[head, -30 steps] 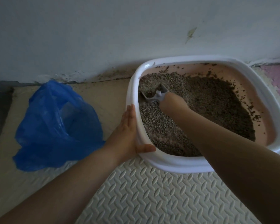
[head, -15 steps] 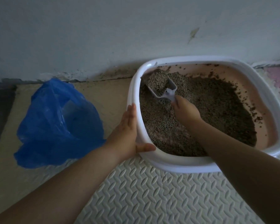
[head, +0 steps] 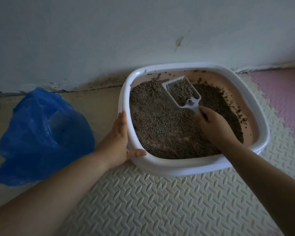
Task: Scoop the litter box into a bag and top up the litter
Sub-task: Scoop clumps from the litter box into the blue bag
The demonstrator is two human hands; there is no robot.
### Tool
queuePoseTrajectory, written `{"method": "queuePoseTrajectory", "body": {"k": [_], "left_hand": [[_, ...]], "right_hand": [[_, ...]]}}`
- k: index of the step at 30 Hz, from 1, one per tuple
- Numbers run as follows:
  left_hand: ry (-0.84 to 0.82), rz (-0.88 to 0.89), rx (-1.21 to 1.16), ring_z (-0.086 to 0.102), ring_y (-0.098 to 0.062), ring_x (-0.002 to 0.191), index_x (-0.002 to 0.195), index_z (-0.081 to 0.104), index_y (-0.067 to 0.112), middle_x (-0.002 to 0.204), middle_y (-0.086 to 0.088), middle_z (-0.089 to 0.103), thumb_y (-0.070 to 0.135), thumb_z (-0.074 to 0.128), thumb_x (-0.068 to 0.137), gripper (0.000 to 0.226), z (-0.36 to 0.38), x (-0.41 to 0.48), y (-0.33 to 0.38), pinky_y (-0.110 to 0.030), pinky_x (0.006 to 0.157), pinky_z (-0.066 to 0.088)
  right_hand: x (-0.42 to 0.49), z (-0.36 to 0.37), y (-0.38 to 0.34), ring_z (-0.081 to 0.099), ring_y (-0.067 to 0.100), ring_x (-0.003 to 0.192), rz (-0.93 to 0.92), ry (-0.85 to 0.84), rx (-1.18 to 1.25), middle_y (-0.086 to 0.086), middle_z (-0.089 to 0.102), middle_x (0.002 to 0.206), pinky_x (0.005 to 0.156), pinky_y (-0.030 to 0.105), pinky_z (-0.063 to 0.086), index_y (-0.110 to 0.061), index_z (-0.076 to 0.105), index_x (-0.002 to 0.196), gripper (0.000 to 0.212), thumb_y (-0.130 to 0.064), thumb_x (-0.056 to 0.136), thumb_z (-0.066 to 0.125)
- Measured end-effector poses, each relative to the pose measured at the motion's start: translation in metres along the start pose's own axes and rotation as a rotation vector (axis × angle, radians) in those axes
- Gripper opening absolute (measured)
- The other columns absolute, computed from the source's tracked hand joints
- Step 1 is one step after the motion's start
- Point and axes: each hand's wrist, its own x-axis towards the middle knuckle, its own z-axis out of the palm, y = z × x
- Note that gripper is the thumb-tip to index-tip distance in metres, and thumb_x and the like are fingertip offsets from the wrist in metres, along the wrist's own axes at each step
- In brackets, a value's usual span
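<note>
Left hand [head: 119, 142] is on the left side of the box [head: 177, 169]: four fingers straight and pressed together, flat against the outer rim and pointing far. The thumb is splayed off to the right and lies along the near-left corner of the rim. Right hand [head: 213, 126] is inside the box, right of centre, fingers curled tight round the handle of the scoop [head: 182, 92]; the fingertips are under the hand, so I can't tell their exact wrap. The scoop is white plastic. Its long axis runs diagonally, handle end near-right in my fist, mouth pointing far-left toward the box's far wall. The pan faces up with a load of grey-brown clumps in it, and sits above the litter [head: 160, 123] in the far half of the box. The litter is banked toward the left and centre; the pink floor of the box shows along the right and far sides. The box is white-rimmed and sits on a cream textured mat [head: 143, 201], its far edge close to the wall [head: 109, 40]. The bag [head: 41, 133], blue plastic and crumpled, is on the floor left of the box, just beyond my left forearm, mouth loosely open. A pink mat tile [head: 283, 99] is at far right.
</note>
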Motion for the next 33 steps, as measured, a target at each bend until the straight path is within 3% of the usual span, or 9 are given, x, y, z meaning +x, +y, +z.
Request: {"method": "queuePoseTrajectory", "body": {"k": [4, 8, 12, 18, 24, 33], "left_hand": [[0.032, 0.009, 0.023, -0.019, -0.012, 0.143, 0.14, -0.036, 0.016, 0.151, 0.005, -0.035, 0.069, 0.06, 0.068, 0.131, 0.003, 0.0, -0.001, -0.031, 0.118, 0.001], [0.027, 0.012, 0.0, -0.017, -0.012, 0.143, 0.14, -0.035, 0.016, 0.152, 0.004, -0.033, 0.076, 0.055, 0.057, 0.137, 0.001, 0.0, 0.0, -0.028, 0.115, 0.001], [0.026, 0.001, 0.017, -0.017, -0.013, 0.143, 0.139, -0.037, 0.018, 0.151, 0.005, -0.035, 0.073, 0.06, 0.064, 0.135, 0.002, 0.0, -0.001, -0.031, 0.117, 0.003], [0.014, -0.006, 0.019, -0.017, -0.013, 0.143, 0.139, -0.037, 0.017, 0.151, 0.005, -0.035, 0.076, 0.057, 0.062, 0.135, 0.001, 0.001, 0.0, -0.027, 0.114, 0.002], [0.007, -0.021, -0.029, -0.015, -0.011, 0.143, 0.141, -0.036, 0.021, 0.152, 0.007, -0.032, 0.08, 0.055, 0.053, 0.139, 0.001, 0.002, -0.001, -0.028, 0.114, 0.004], [0.003, -0.011, -0.015, -0.015, -0.011, 0.143, 0.141, -0.035, 0.019, 0.153, 0.008, -0.031, 0.083, 0.052, 0.052, 0.14, 0.0, 0.002, -0.002, -0.031, 0.116, 0.004]], "right_hand": [[-0.012, -0.004, -0.001, 0.059, 0.021, 0.065, 0.003, -0.011, -0.006, 0.001, 0.063, 0.076, 0.055, 0.034, 0.043, -0.019, 0.056, 0.125, 0.03, -0.03, 0.099, 0.045], [-0.027, -0.003, -0.005, 0.059, 0.026, 0.067, -0.032, 0.0, -0.017, 0.007, 0.064, 0.075, 0.058, 0.038, 0.045, -0.018, 0.06, 0.118, 0.025, -0.027, 0.098, 0.049], [-0.031, -0.003, -0.009, 0.06, 0.025, 0.077, -0.043, 0.006, -0.068, 0.008, 0.066, 0.087, 0.069, 0.04, 0.049, -0.015, 0.058, 0.124, 0.029, -0.024, 0.097, 0.051], [-0.029, -0.005, -0.005, 0.054, 0.007, 0.061, -0.011, -0.017, -0.041, -0.011, 0.058, 0.073, 0.052, 0.024, 0.039, -0.019, 0.056, 0.128, 0.035, -0.027, 0.095, 0.055], [-0.024, -0.009, -0.007, 0.056, 0.007, 0.061, -0.012, -0.018, -0.022, -0.012, 0.06, 0.073, 0.053, 0.024, 0.04, -0.021, 0.059, 0.127, 0.034, -0.028, 0.093, 0.057], [-0.025, -0.007, -0.008, 0.049, 0.002, 0.046, -0.056, -0.071, -0.036, -0.01, 0.055, 0.062, 0.042, 0.015, 0.033, -0.021, 0.062, 0.119, 0.028, -0.028, 0.092, 0.058]]}}
